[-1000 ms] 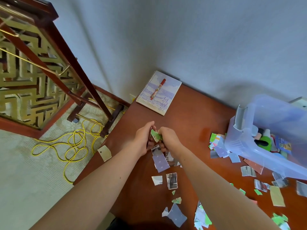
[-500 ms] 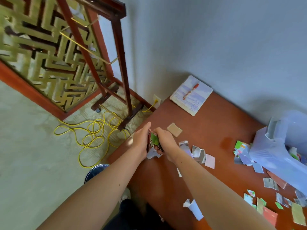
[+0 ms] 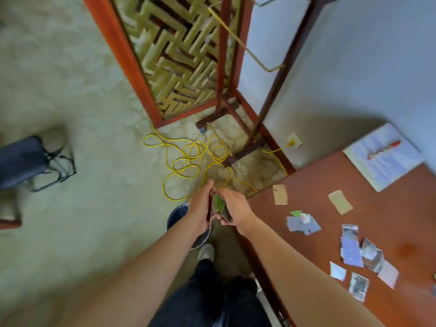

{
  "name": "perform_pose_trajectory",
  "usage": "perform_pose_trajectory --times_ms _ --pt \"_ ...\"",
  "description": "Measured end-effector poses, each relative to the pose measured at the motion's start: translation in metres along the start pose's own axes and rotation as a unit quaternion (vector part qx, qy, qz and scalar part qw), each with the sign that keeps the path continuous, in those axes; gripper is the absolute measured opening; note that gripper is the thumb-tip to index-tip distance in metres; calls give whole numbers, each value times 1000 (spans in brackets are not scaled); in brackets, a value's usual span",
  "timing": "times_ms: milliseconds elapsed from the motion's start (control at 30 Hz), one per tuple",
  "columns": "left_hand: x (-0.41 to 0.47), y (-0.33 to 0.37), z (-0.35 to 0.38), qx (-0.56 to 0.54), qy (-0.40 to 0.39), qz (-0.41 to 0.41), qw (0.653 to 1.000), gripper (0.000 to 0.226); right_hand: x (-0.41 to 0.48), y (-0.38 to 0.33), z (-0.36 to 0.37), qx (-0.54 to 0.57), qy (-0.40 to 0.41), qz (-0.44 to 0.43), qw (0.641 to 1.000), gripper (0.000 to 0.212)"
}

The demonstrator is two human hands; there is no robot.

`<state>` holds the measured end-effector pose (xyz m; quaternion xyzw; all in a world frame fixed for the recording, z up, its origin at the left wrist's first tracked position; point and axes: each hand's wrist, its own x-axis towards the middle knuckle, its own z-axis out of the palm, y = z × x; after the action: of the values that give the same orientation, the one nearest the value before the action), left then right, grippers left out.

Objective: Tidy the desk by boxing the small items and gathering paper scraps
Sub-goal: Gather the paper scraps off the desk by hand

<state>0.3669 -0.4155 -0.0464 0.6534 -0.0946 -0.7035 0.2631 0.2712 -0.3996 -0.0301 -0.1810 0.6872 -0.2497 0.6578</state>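
Scraps (image 3: pixel 218 206) gripped between left hand (image 3: pixel 200 208) and right hand (image 3: pixel 237 210), beyond the desk (image 3: pixel 330 175) edge, over a bin (image 3: pixel 175 217).

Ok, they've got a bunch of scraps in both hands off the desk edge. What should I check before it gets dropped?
1. Bunch secure: ok. The paper scraps are held between the left hand and the right hand.
2. Bin underneath: cannot tell. The bin shows under the left hand, but how far below is unclear.
3. Room in the bin: cannot tell, its inside is mostly hidden.
4. Desk cleared: not ok. Loose scraps lie on it.
5. Footing: ok. The yellow cable lies beyond the bin, apart from the shoe.
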Motion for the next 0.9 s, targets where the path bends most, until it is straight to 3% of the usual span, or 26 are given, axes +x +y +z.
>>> perform_pose_trajectory --times_ms 133,400,533,633,767,900 --pt "32 -8 -52 -32 41 -44 998 36 28 17 43 -36 -38 26 998 14" --pt "119 -64 -120 -42 77 -93 992 40 117 78 96 -79 -29 212 974 20" --pt "169 -100 -142 -89 84 -128 984 43 169 125 107 -62 -9 276 959 9" --pt "212 -130 -160 -109 92 -141 980 44 207 161 115 -57 0 257 965 13" --pt "261 -163 -179 -69 96 -142 983 58 246 190 119 -18 39 311 950 10" --pt "289 -181 -189 -97 78 -127 984 54 276 219 122 -24 39 251 967 17"
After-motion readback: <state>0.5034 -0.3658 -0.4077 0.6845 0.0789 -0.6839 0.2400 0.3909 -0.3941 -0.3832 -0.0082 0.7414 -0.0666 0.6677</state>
